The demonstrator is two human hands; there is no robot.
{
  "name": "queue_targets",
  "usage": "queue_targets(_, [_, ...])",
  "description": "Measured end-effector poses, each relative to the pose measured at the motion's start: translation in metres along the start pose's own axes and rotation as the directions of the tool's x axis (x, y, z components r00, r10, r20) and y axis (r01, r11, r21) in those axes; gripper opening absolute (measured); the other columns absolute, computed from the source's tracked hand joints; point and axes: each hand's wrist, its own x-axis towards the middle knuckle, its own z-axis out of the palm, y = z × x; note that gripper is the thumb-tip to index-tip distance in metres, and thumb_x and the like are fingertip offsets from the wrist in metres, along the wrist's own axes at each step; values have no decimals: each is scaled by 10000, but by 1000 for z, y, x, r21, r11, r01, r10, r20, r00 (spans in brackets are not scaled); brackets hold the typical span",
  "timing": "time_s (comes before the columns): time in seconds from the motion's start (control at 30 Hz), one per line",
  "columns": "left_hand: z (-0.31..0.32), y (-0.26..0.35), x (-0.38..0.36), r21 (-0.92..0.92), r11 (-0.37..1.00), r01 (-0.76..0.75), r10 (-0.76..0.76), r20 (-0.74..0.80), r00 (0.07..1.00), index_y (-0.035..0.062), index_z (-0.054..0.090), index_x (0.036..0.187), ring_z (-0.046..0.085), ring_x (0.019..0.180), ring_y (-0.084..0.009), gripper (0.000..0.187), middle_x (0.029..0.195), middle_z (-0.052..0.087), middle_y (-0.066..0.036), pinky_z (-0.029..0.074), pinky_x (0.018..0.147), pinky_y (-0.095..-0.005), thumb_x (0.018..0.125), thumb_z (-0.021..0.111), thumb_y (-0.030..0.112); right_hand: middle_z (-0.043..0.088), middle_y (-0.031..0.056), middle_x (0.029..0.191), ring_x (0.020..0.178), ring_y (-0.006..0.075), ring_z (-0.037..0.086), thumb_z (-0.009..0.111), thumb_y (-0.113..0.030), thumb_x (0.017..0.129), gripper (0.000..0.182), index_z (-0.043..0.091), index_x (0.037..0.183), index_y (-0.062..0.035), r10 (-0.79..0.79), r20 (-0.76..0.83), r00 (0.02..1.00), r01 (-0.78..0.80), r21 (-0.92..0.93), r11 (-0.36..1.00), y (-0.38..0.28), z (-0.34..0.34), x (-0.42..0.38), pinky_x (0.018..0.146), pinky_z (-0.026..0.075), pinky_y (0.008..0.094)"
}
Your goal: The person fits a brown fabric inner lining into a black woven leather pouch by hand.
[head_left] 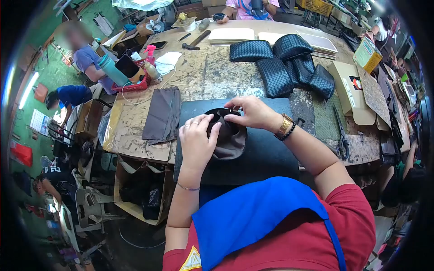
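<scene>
A small dark pouch with a brown cloth lining is between my hands, its mouth facing up. My left hand grips the left side of its rim, fingers bent over the edge. At the far rim, my right hand pinches the edge between thumb and fingers. Under the pouch lies a black work mat. Beyond my right hand sits a pile of black woven pouches. Left of the mat is a stack of dark brown cloth pieces.
A hammer and a paper stack lie at the back. On the right are large scissors and an open cardboard box. A red basket holds bottles at the left edge. Several people work around the table.
</scene>
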Motion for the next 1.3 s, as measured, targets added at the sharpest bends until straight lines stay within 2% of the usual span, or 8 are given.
queue_targets(0.37, [-3, -7, -3, -346, 912, 220, -184, 135, 974, 10, 740, 852, 681, 929, -286, 163, 926, 726, -163, 463, 905, -432, 879, 710, 168, 720, 162, 842, 769, 277, 713, 694, -221, 885, 207, 742, 1015, -68, 72, 92, 993, -68, -43, 997, 16, -16, 11, 725, 551, 349])
queue_targets(0.47, [21, -28, -11, -259, 965, 36, -67, -114, 991, -10, 731, 861, 651, 1022, -318, 201, 950, 720, -194, 470, 925, -404, 870, 726, 191, 722, 167, 872, 804, 291, 711, 687, -214, 870, 215, 737, 1007, -57, 71, 147, 987, -65, -44, 997, 19, -20, 16, 755, 552, 363])
queue_targets(0.63, [27, -40, -6, -530, 744, 407, -310, 265, 913, -56, 730, 956, 636, 872, -133, 273, 893, 724, -98, 501, 808, -293, 902, 709, 211, 727, 158, 882, 836, 305, 708, 675, -203, 826, 206, 716, 936, -34, 118, 208, 971, -102, -84, 991, 17, -20, 27, 789, 553, 383])
queue_targets(0.73, [16, -48, 5, -434, 803, 408, -268, 347, 898, -68, 722, 932, 616, 754, -82, 269, 814, 712, -42, 503, 707, -260, 917, 695, 200, 717, 160, 840, 797, 305, 700, 659, -191, 813, 194, 701, 893, -20, 153, 242, 958, -139, -72, 988, 12, -21, 29, 764, 549, 379])
queue_targets(0.93, [-24, -61, 40, 57, 997, -58, 45, 212, 976, 64, 746, 867, 677, 819, -305, 200, 808, 701, -91, 493, 877, -410, 856, 702, 258, 698, 167, 778, 750, 283, 692, 647, -194, 809, 203, 694, 863, -4, 295, 234, 926, -326, 107, 939, -25, 5, 16, 700, 536, 374])
queue_targets(1.0, [-15, -64, 38, 191, 953, -235, 222, 86, 971, 47, 744, 869, 680, 827, -311, 196, 801, 697, -96, 510, 824, -394, 857, 707, 239, 697, 103, 728, 660, 149, 659, 654, -176, 857, 187, 680, 877, 8, 286, 173, 943, -300, 66, 952, -21, 19, 10, 626, 519, 307])
queue_targets(1.27, [-22, -61, 14, -460, 850, 258, -125, 299, 946, 25, 717, 813, 672, 794, -234, 127, 793, 700, -111, 478, 797, -346, 850, 704, 146, 691, 137, 703, 629, 221, 676, 668, -236, 814, 260, 702, 887, 12, 361, 186, 914, -396, 205, 895, -16, 19, 5, 640, 532, 352])
queue_targets(1.3, [-22, -67, 11, -469, 874, 130, -14, 243, 970, 11, 709, 792, 653, 760, -190, 89, 774, 682, -99, 473, 724, -314, 826, 707, 93, 694, 138, 714, 638, 219, 677, 670, -241, 814, 264, 703, 891, 10, 368, 212, 905, -409, 202, 890, -16, 17, 5, 646, 532, 349])
